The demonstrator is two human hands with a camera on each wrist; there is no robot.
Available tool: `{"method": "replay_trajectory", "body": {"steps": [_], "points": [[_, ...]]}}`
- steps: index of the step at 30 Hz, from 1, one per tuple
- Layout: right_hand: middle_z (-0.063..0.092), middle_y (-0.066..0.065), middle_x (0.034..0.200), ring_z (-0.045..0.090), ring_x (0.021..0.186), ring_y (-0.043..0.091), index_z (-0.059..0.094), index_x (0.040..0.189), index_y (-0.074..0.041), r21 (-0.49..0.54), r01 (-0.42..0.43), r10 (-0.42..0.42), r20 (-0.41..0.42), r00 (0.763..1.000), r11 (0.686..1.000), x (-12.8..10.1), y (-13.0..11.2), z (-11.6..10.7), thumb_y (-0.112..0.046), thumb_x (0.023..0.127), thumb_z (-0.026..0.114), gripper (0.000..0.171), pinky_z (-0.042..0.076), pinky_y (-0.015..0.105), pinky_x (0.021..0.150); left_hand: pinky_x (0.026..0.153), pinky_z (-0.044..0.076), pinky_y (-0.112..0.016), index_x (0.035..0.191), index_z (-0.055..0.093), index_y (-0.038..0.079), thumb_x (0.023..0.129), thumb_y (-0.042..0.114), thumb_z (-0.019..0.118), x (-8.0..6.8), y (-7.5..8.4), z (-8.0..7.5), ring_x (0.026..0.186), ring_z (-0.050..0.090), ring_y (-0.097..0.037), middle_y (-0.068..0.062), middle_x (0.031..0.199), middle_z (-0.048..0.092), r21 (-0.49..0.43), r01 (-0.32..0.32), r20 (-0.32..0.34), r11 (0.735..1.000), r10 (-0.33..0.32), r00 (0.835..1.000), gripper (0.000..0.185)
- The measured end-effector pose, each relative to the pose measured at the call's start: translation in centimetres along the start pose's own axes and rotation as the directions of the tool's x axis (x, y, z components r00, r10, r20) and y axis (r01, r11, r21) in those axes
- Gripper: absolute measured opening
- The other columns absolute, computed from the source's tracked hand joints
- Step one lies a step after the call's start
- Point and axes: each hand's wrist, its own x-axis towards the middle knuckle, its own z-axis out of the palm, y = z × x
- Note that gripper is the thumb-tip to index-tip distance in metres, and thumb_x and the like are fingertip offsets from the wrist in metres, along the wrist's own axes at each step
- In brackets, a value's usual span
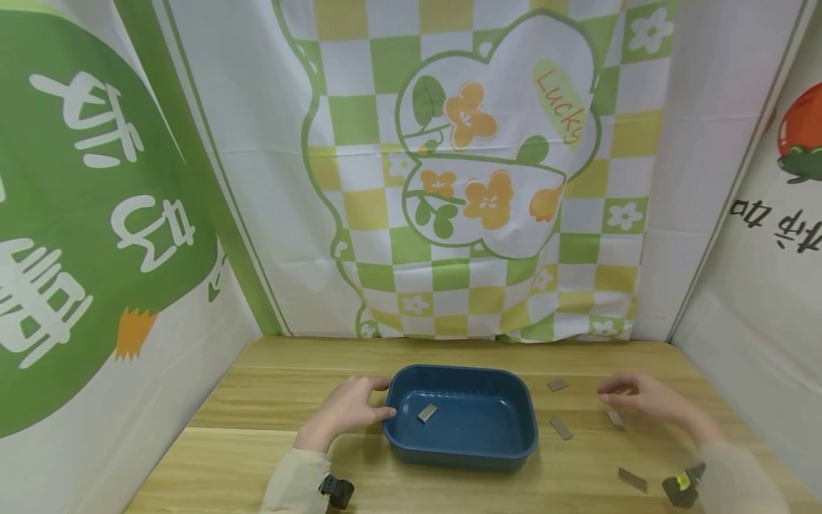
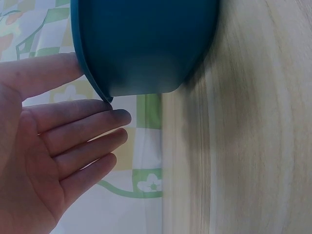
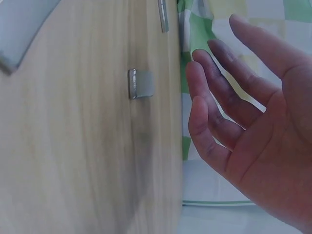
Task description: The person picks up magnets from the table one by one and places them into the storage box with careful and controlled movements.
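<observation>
A dark blue plastic tray [image 1: 459, 370] sits mid-table, with one small grey metal plate [image 1: 427, 412] lying inside it. My left hand [image 1: 384, 398] rests against the tray's left rim, fingers straight. In the left wrist view its fingers [image 2: 78, 134] lie flat beside the tray [image 2: 146, 44], one finger touching the rim. My right hand [image 1: 606, 394] hovers open over the table right of the tray and holds nothing. In the right wrist view its fingers [image 3: 219, 102] are spread loosely above a metal plate [image 3: 140, 83].
More grey metal plates lie on the wooden table [image 1: 270, 400] right of the tray: one at the back [image 1: 557, 385], one near the tray [image 1: 561, 428], one under the right hand [image 1: 615, 418], one at the front [image 1: 632, 480]. Printed cloth walls enclose three sides.
</observation>
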Motion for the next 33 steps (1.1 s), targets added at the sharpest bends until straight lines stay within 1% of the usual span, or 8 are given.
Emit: {"method": "replay_trajectory", "body": {"steps": [5, 10, 13, 15, 22, 24, 27, 33], "points": [[0.063, 0.020, 0.112, 0.060, 0.090, 0.003, 0.058, 0.119, 0.005, 0.025, -0.025, 0.025, 0.002, 1.000, 0.999, -0.6, 0.3, 0.2, -0.020, 0.095, 0.056, 0.035, 0.055, 0.027, 0.070, 0.095, 0.047, -0.054, 0.122, 0.063, 0.003, 0.080, 0.031, 0.074, -0.1, -0.1, 0.1, 0.114, 0.059, -0.036, -0.015, 0.122, 0.064, 0.007, 0.001, -0.007, 1.000, 0.000, 1.000, 0.052], [0.061, 0.024, 0.115, 0.062, 0.094, 0.020, 0.056, 0.121, 0.007, 0.050, -0.073, 0.073, 0.008, 0.997, 0.996, -1.0, 0.4, 0.3, -0.021, 0.095, 0.056, 0.038, 0.057, 0.039, 0.072, 0.095, 0.047, -0.054, 0.122, 0.063, 0.003, 0.080, 0.031, 0.075, -0.1, -0.1, 0.1, 0.114, 0.059, -0.036, -0.015, 0.123, 0.064, 0.008, -0.001, -0.011, 1.000, 0.001, 1.000, 0.052], [0.061, 0.024, 0.115, 0.062, 0.096, 0.025, 0.056, 0.120, 0.007, 0.029, -0.079, 0.080, -0.001, 0.997, 0.996, -1.2, 0.6, 0.3, -0.022, 0.095, 0.056, 0.038, 0.057, 0.039, 0.073, 0.095, 0.047, -0.054, 0.122, 0.063, 0.004, 0.080, 0.031, 0.075, -0.1, 0.0, 0.1, 0.114, 0.059, -0.036, -0.014, 0.123, 0.064, 0.001, 0.001, -0.012, 1.000, -0.001, 1.000, 0.052], [0.062, 0.024, 0.114, 0.062, 0.096, 0.026, 0.057, 0.119, 0.006, 0.021, -0.075, 0.075, -0.003, 0.997, 0.997, -1.3, 0.8, 0.4, -0.022, 0.095, 0.056, 0.037, 0.057, 0.038, 0.072, 0.095, 0.047, -0.054, 0.122, 0.063, 0.003, 0.080, 0.031, 0.075, -0.1, 0.0, 0.1, 0.114, 0.059, -0.036, -0.015, 0.123, 0.064, 0.002, -0.002, -0.012, 1.000, 0.002, 1.000, 0.052], [0.061, 0.026, 0.114, 0.062, 0.088, 0.005, 0.056, 0.119, 0.008, 0.053, -0.062, 0.062, 0.009, 0.998, 0.997, -1.9, 1.4, 0.4, -0.020, 0.096, 0.055, 0.037, 0.057, 0.029, 0.069, 0.095, 0.047, -0.054, 0.121, 0.063, 0.004, 0.080, 0.032, 0.074, 0.0, 0.0, 0.1, 0.114, 0.059, -0.036, -0.014, 0.123, 0.064, 0.004, 0.003, -0.017, 1.000, -0.003, 1.000, 0.051], [0.060, 0.029, 0.114, 0.063, 0.086, 0.005, 0.055, 0.120, 0.010, 0.082, -0.057, 0.055, 0.018, 0.998, 0.995, -2.1, 1.4, 0.5, -0.018, 0.096, 0.054, 0.037, 0.057, 0.030, 0.067, 0.095, 0.047, -0.054, 0.121, 0.063, 0.004, 0.080, 0.032, 0.074, 0.0, 0.0, 0.2, 0.113, 0.060, -0.036, -0.014, 0.122, 0.064, 0.008, 0.000, -0.018, 1.000, 0.000, 1.000, 0.051], [0.059, 0.030, 0.113, 0.065, 0.084, 0.012, 0.053, 0.121, 0.012, 0.125, -0.073, 0.070, 0.028, 0.997, 0.990, -2.6, 1.4, 0.7, -0.017, 0.096, 0.054, 0.039, 0.057, 0.032, 0.066, 0.095, 0.047, -0.053, 0.121, 0.063, 0.004, 0.080, 0.032, 0.074, 0.0, 0.0, 0.1, 0.113, 0.060, -0.036, -0.014, 0.122, 0.064, 0.006, -0.003, -0.021, 1.000, 0.003, 1.000, 0.051], [0.059, 0.028, 0.116, 0.065, 0.088, 0.017, 0.052, 0.124, 0.009, 0.135, -0.131, 0.126, 0.044, 0.991, 0.982, -3.3, 1.5, 0.8, -0.020, 0.096, 0.053, 0.040, 0.057, 0.038, 0.071, 0.094, 0.048, -0.052, 0.120, 0.064, 0.004, 0.080, 0.031, 0.075, 0.1, -0.1, 0.2, 0.112, 0.060, -0.035, -0.014, 0.121, 0.065, 0.015, -0.006, -0.025, 1.000, 0.006, 1.000, 0.051]]}}
